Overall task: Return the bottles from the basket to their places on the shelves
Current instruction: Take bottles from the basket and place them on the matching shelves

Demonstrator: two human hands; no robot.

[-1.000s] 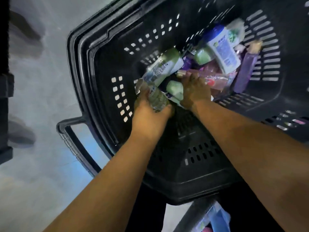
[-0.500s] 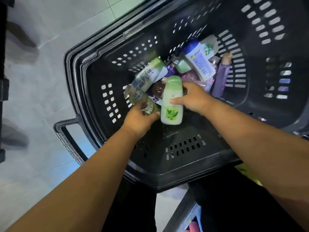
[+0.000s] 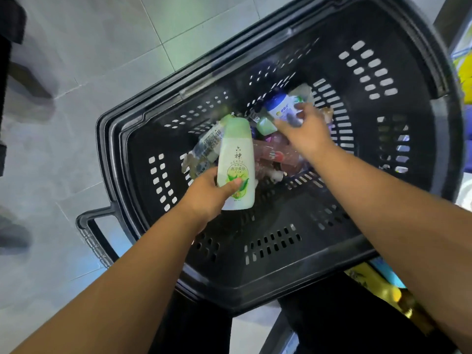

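Note:
A black plastic basket (image 3: 255, 274) holds several bottles heaped at its far end. My left hand (image 3: 207, 198) grips the lower end of a pale green bottle (image 3: 237, 154), lifted above the heap, thumb across its label. A clear bottle with a printed label (image 3: 204, 149) lies just behind it; whether my left fingers also touch it is hidden. My right hand (image 3: 306, 131) is farther in, thumb and fingers curled on either side of a white bottle with a blue cap (image 3: 281, 108). A pink clear bottle (image 3: 275, 155) lies under that wrist.
The basket stands on a grey tiled floor (image 3: 89, 72), its pull handle (image 3: 89, 233) sticking out at lower left. Shelf goods show at the bottom right (image 3: 383, 282) and along the right edge (image 3: 463, 72). A dark shelf edge (image 3: 7, 72) runs down the left.
The pale green bottle passed from my right hand to my left hand. My right hand then moved farther into the basket onto the white bottle with the blue cap.

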